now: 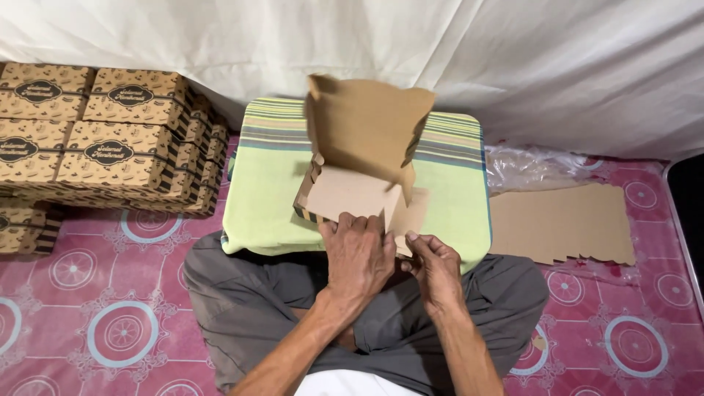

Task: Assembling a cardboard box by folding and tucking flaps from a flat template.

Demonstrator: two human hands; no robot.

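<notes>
Cardboard box (359, 172) half-folded on green cushion (271, 198) | hands: left (357, 257), right (438, 271) seemingly pinching its flap | printed brown boxes (110, 139) stacked left

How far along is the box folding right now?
Done: finished boxes are stacked at the left. In hand: both the left hand and right hand fold a side flap of a half-formed box on the green cushion, its lid standing open. Left: flat cardboard sheets lie unfolded at the right.

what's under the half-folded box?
The half-folded box rests on a green striped cushion, which lies on the pink patterned mat. Left hand and right hand cover its near edge; the cushion beneath the box is hidden.
</notes>
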